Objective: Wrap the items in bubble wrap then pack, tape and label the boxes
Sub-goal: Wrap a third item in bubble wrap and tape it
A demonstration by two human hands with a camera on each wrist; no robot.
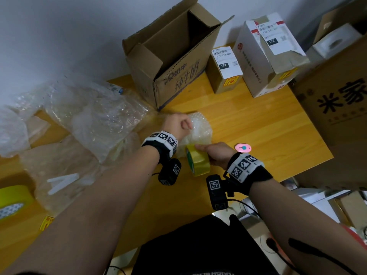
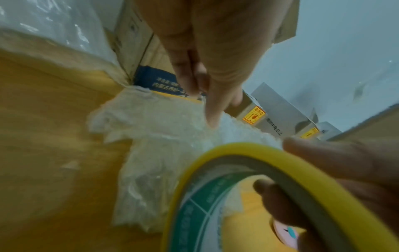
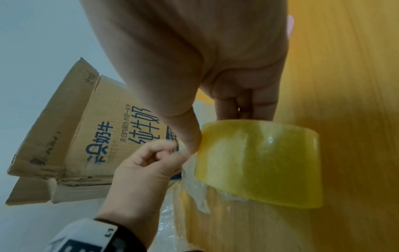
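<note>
A bubble-wrapped bundle [image 1: 200,128] [image 2: 162,127] lies on the wooden table [image 1: 258,126] in front of an open cardboard box [image 1: 172,56]. My right hand [image 1: 215,153] [image 3: 215,68] grips a roll of yellow tape [image 1: 198,162] [image 3: 259,162] [image 2: 237,153] standing on edge against the near side of the bundle, fingers through its core and thumb on the outside. My left hand [image 1: 179,124] [image 3: 149,163] sits on top of the bundle with fingers curled. Its thumb and forefinger pinch the tape's free end right beside the right thumb. The wrapped item itself is hidden.
A pink cutter [image 1: 243,148] lies just right of my right hand. Two labelled boxes [image 1: 226,70] [image 1: 266,56] stand behind it, and a large carton [image 1: 337,96] is at the right edge. Loose bubble wrap [image 1: 89,116] covers the table's left side. A second tape roll [image 1: 14,197] sits lower left.
</note>
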